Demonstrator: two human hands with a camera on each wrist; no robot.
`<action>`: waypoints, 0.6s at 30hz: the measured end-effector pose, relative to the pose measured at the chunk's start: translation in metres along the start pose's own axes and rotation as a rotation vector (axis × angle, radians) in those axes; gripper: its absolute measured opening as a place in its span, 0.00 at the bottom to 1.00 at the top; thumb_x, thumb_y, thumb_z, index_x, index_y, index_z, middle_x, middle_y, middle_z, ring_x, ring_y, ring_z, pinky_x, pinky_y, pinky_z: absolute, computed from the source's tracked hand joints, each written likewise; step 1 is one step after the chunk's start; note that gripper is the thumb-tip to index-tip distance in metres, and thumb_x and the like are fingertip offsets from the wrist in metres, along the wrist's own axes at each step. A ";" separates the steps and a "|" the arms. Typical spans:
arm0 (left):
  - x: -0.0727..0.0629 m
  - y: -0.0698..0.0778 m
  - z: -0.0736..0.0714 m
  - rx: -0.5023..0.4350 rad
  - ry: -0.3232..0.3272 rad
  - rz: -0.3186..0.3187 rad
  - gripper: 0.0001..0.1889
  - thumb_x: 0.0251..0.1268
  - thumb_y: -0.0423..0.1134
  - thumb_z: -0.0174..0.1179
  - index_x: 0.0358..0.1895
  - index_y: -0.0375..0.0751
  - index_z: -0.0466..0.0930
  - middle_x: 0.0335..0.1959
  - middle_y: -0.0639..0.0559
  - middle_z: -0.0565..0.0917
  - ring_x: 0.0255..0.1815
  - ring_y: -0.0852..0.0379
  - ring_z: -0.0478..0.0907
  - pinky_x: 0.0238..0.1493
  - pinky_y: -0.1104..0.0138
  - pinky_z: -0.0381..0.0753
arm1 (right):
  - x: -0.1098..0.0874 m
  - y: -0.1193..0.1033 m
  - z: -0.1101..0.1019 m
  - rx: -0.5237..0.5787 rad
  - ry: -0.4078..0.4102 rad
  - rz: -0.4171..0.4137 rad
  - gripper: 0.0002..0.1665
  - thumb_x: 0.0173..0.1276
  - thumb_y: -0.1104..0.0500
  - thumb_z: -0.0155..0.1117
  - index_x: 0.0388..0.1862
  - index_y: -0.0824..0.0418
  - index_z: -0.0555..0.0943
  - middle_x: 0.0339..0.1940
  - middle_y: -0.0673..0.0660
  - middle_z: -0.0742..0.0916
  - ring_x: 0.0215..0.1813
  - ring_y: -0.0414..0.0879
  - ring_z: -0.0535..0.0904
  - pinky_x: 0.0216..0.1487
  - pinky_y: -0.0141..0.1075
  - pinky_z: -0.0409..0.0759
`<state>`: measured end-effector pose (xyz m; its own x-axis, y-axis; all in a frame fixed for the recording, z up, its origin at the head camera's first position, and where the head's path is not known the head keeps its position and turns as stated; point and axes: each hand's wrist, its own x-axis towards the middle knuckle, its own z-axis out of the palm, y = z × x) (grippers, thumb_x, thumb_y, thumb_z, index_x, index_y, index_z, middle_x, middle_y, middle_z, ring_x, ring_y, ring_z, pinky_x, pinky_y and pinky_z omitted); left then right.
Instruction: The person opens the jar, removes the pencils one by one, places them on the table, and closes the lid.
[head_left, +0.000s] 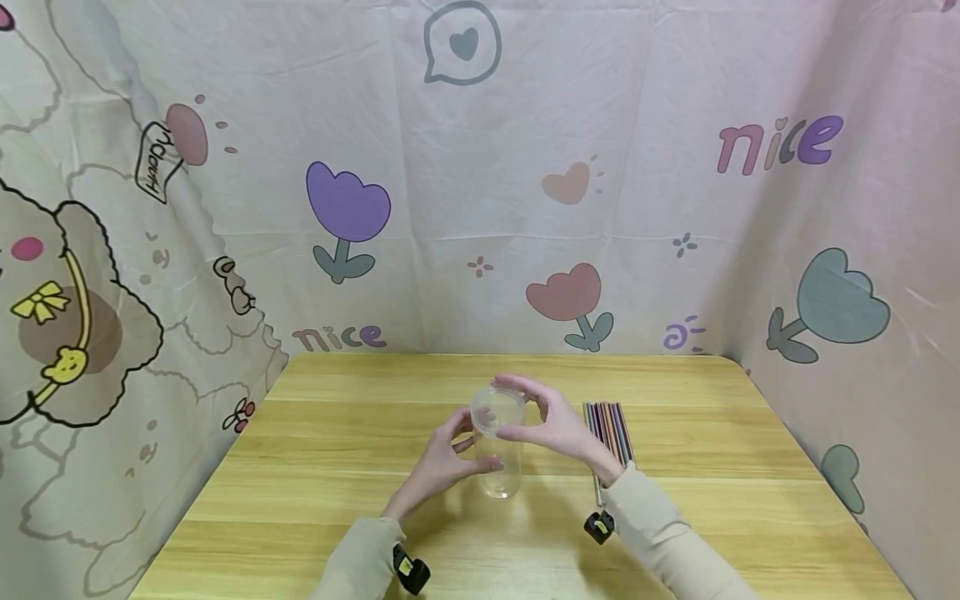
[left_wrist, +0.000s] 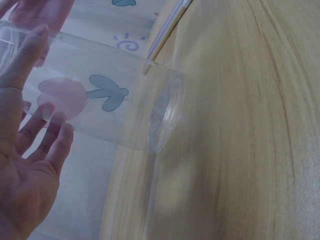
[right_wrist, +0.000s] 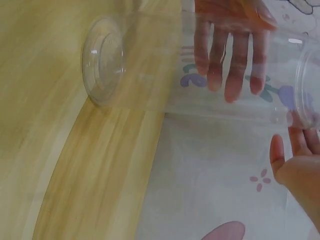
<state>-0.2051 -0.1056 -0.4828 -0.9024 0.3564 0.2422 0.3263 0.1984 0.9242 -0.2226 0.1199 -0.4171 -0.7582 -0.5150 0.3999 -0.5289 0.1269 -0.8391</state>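
Note:
A tall clear plastic jar [head_left: 501, 475] stands on the table, its base on or just above the wood. My left hand [head_left: 442, 458] grips the jar's body from the left, thumb in front and fingers behind; the left wrist view shows this hand [left_wrist: 30, 175] around the see-through wall. At the top, my right hand [head_left: 555, 425] holds the round translucent lid [head_left: 498, 402] between thumb and fingers. In the right wrist view the right hand [right_wrist: 302, 167] is at that top end. Whether the lid is loose or seated cannot be told. Nothing shows inside the jar.
Several thin coloured sticks [head_left: 609, 425], pencil-like, lie side by side on the table right of the jar, partly behind the right forearm. The wooden table [head_left: 337, 433] meets a patterned cloth [head_left: 465, 208] at the back, with more cloth at both sides.

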 end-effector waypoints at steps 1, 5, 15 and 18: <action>0.000 0.000 0.000 -0.001 -0.001 0.004 0.39 0.52 0.41 0.78 0.68 0.48 0.69 0.63 0.45 0.78 0.65 0.44 0.76 0.68 0.55 0.80 | 0.000 0.000 0.002 -0.025 0.021 0.001 0.43 0.58 0.61 0.77 0.72 0.61 0.71 0.67 0.59 0.80 0.59 0.40 0.76 0.62 0.33 0.74; 0.000 0.000 0.001 -0.008 0.005 -0.009 0.40 0.50 0.42 0.79 0.68 0.49 0.70 0.63 0.47 0.78 0.66 0.44 0.76 0.68 0.55 0.80 | 0.000 -0.002 0.006 -0.110 0.069 0.016 0.45 0.54 0.58 0.80 0.71 0.57 0.73 0.64 0.58 0.80 0.58 0.43 0.76 0.59 0.33 0.76; 0.000 -0.001 0.000 -0.001 0.010 -0.013 0.41 0.50 0.41 0.79 0.69 0.48 0.69 0.63 0.45 0.78 0.65 0.44 0.76 0.68 0.53 0.79 | -0.001 -0.003 -0.008 0.188 -0.166 -0.013 0.42 0.67 0.67 0.65 0.78 0.63 0.61 0.79 0.66 0.66 0.78 0.49 0.63 0.82 0.60 0.54; 0.000 -0.001 0.000 -0.004 0.007 -0.015 0.41 0.51 0.40 0.79 0.69 0.48 0.69 0.63 0.45 0.78 0.65 0.44 0.76 0.68 0.54 0.79 | -0.001 -0.001 -0.010 0.193 -0.174 -0.007 0.42 0.68 0.67 0.66 0.78 0.63 0.62 0.79 0.66 0.67 0.78 0.45 0.65 0.83 0.56 0.54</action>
<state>-0.2053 -0.1058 -0.4833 -0.9093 0.3468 0.2300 0.3113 0.2003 0.9289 -0.2251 0.1290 -0.4127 -0.6689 -0.6554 0.3507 -0.4386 -0.0329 -0.8981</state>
